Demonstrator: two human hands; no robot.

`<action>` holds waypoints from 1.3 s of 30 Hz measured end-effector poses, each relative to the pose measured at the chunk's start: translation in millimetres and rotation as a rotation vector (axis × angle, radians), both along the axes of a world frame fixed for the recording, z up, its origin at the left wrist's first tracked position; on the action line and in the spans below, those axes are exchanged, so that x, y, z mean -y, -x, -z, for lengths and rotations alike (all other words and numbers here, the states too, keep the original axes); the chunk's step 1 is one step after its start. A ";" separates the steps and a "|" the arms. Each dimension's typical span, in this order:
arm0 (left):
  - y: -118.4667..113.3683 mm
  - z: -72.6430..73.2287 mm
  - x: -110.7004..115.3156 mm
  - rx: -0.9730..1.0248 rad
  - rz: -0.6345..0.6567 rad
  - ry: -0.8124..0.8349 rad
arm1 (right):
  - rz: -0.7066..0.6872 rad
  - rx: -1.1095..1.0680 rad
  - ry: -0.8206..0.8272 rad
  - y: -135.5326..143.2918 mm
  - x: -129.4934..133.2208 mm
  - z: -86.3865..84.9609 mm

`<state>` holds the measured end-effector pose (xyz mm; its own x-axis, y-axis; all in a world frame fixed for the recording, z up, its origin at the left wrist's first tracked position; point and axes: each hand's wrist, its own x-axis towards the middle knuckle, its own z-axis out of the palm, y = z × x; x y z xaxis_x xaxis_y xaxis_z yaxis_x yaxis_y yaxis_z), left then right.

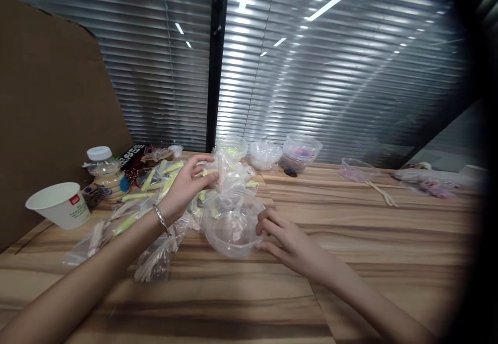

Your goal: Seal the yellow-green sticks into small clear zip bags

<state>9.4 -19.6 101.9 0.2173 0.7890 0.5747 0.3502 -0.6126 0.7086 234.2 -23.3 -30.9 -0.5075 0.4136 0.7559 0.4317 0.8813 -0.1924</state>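
Note:
A clear round plastic bowl sits on the wooden table in front of me, with nothing visible inside it. My right hand pinches its right rim between thumb and fingers. Just behind the bowl, my left hand, with a bracelet at the wrist, is closed on a crinkled clear plastic bag. Something pale shows inside that bag beside my fingertips. Under and around my left forearm lie several clear bags with yellow-green strips and pale strips.
A white paper cup and a white-capped jar stand at the left near a cardboard panel. Along the back are a bowl with purple contents, a white-filled bowl and a shallow clear container. Pale sticks lie right.

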 end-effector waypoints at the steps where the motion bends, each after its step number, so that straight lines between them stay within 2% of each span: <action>1: -0.8 -0.1 1.8 0.028 0.009 -0.018 | -0.053 -0.023 -0.005 -1.9 1.3 1.7; 3: -2.0 -1.4 4.9 0.095 0.020 -0.078 | -0.130 -0.126 -0.042 -4.9 1.3 4.7; 6: -1.6 -5.9 8.4 0.202 0.029 -0.227 | -0.172 -0.370 -0.110 -10.4 -4.7 4.5; 10: 2.7 -16.3 12.9 0.329 0.050 -0.417 | -0.113 -0.589 -0.174 -24.0 -18.3 -6.2; 12: 3.6 -20.9 15.6 0.355 0.060 -0.475 | 0.001 -0.570 -0.283 -31.2 -24.1 -12.4; 15: -0.5 -21.3 20.3 0.262 0.074 -0.514 | 0.145 -0.382 -0.444 -35.3 -29.2 -17.2; 18: -10.8 -13.0 25.0 0.138 0.018 -0.548 | 0.152 -0.250 -0.482 -28.3 -29.5 -16.2; 23: -20.5 0.3 25.4 -0.131 -0.104 -0.470 | 0.075 -0.227 -0.451 -9.3 -20.4 -14.8; 26: -13.9 0.8 17.5 -0.299 -0.220 -0.476 | -0.004 -0.273 -0.398 -2.3 -13.0 -16.9; 28: -7.1 0.3 11.1 -0.345 -0.276 -0.463 | -0.048 -0.298 -0.370 1.2 -8.9 -18.1; 29: -3.6 0.4 8.4 -0.340 -0.269 -0.419 | -0.057 -0.308 -0.362 2.8 -7.1 -18.3; 32: 6.3 1.6 2.7 -0.321 -0.143 -0.168 | -0.054 -0.332 -0.346 6.5 0.2 -16.2; 34: 14.4 2.0 0.1 -0.282 -0.122 -0.078 | -0.041 -0.367 -0.323 8.6 8.4 -10.2; 36: 25.1 0.2 -1.8 -0.217 -0.194 -0.099 | -0.009 -0.381 -0.324 11.2 18.6 1.5; 37: 31.4 -1.9 -2.4 -0.190 -0.230 -0.112 | 0.015 -0.324 -0.348 12.8 23.5 9.5; 39: 44.5 -8.2 -2.2 -0.167 -0.274 -0.122 | 0.044 -0.044 -0.367 16.1 29.8 28.6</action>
<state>-35.1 -17.4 110.1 0.1054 0.7589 0.6426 0.6185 -0.5560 0.5552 218.1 -53.1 -59.5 -0.4589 0.1315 0.8787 0.4688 0.8759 0.1138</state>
